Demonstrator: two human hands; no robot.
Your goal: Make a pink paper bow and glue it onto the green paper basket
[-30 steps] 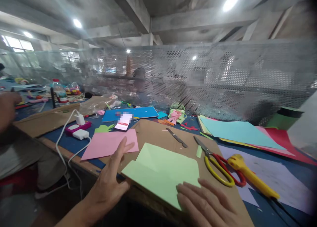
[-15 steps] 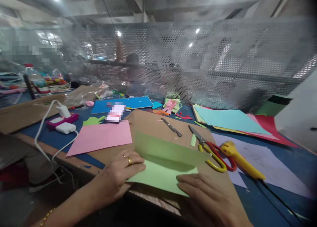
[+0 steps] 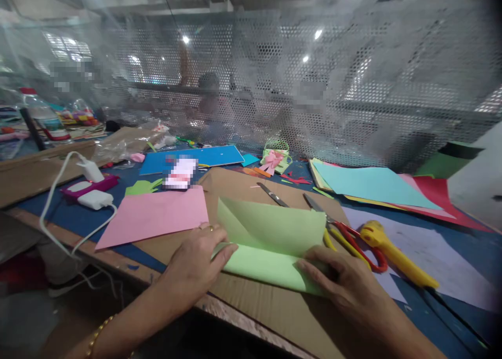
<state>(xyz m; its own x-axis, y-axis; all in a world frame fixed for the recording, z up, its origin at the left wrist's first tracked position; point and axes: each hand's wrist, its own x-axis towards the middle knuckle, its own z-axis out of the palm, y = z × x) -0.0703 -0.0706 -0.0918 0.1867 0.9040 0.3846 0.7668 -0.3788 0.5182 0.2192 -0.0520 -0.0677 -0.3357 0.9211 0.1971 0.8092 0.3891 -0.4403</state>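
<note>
A light green sheet of paper (image 3: 270, 236) lies on a brown cardboard mat (image 3: 243, 192), folded so its far half stands up. My left hand (image 3: 196, 262) grips the sheet's left edge, fingers curled round it, a ring on one finger. At the sheet's right end my right hand (image 3: 339, 280) pinches the fold. Red-and-yellow scissors (image 3: 345, 236) lie just right of the sheet, and a yellow cutter (image 3: 396, 252) lies beyond them.
A pink sheet (image 3: 155, 215) lies left of the mat, with a white charger and cable (image 3: 92, 199) past it. Stacked coloured sheets (image 3: 372, 189) sit at the right. A metal blade (image 3: 272, 194), a blue board (image 3: 204, 158) and a perforated metal screen (image 3: 314, 87) stand behind.
The green sheet's far half has been lifted and folded up toward me. Both hands moved from lying flat to gripping its ends. The view tilted down.
</note>
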